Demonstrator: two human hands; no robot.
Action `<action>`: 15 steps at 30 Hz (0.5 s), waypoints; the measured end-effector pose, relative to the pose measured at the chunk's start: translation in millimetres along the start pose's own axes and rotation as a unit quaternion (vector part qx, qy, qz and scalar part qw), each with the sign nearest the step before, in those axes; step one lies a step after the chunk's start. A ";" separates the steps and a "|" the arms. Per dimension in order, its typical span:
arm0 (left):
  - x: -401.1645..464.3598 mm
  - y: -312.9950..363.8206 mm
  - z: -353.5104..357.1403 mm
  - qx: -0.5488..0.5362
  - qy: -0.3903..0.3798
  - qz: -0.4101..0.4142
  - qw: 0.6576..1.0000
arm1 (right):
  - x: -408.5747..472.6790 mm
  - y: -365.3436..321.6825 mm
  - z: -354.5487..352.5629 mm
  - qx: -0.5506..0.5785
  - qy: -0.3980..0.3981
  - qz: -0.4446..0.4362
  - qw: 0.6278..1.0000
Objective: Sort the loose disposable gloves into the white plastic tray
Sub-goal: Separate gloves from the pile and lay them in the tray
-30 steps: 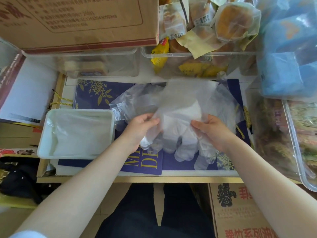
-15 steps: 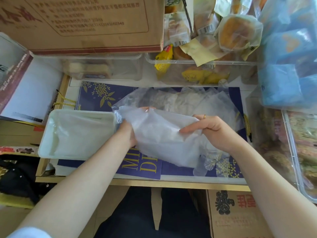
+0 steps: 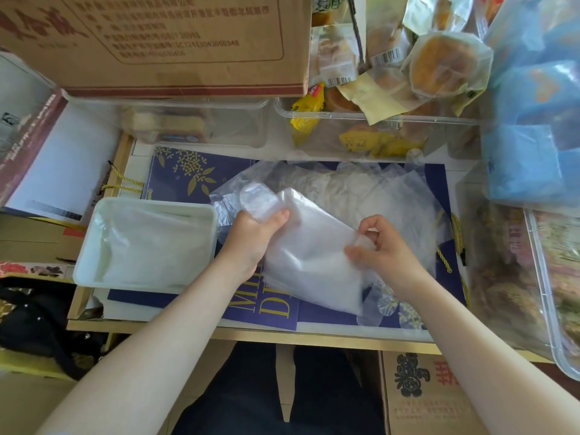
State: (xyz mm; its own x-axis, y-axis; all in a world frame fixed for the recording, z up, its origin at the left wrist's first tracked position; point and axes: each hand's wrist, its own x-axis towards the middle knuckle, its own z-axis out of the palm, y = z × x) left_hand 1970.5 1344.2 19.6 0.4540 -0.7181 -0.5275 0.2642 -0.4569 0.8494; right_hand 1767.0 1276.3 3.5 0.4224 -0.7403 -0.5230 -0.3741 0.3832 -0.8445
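Both hands clamped on one stack of clear gloves point(image 3: 310, 262).
Left hand point(image 3: 251, 237) grips its top edge; right hand point(image 3: 381, 249) pinches the side; white tray point(image 3: 94, 233) beside, apparently holding gloves.

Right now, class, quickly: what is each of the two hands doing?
Left hand: grips the top end of the folded gloves.
Right hand: pinches the right edge of the same gloves.
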 end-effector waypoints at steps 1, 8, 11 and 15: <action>-0.1 3.0 0.5 0.029 0.008 0.011 0.999 | 0.4 -1.3 -1.5 -0.046 -0.004 0.006 0.999; -10.7 17.7 0.1 0.160 -0.058 0.070 0.983 | 9.3 -39.4 20.8 -0.180 -0.062 -0.110 0.976; -6.0 16.2 -1.5 0.150 0.002 0.057 0.987 | 13.2 -41.4 35.9 -0.115 -0.066 -0.092 0.987; -0.2 12.4 -16.9 0.227 0.099 0.200 0.948 | 17.3 -42.8 43.6 -0.055 -0.020 -0.050 0.997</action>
State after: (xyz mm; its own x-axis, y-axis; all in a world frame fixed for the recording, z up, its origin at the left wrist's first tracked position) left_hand 1988.0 1347.5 30.5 0.6038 -0.7890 -0.1134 -0.3353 -0.3805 0.8619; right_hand 1826.4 1271.2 25.6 0.4939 -0.7485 -0.4425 -0.4161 0.2434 -0.8761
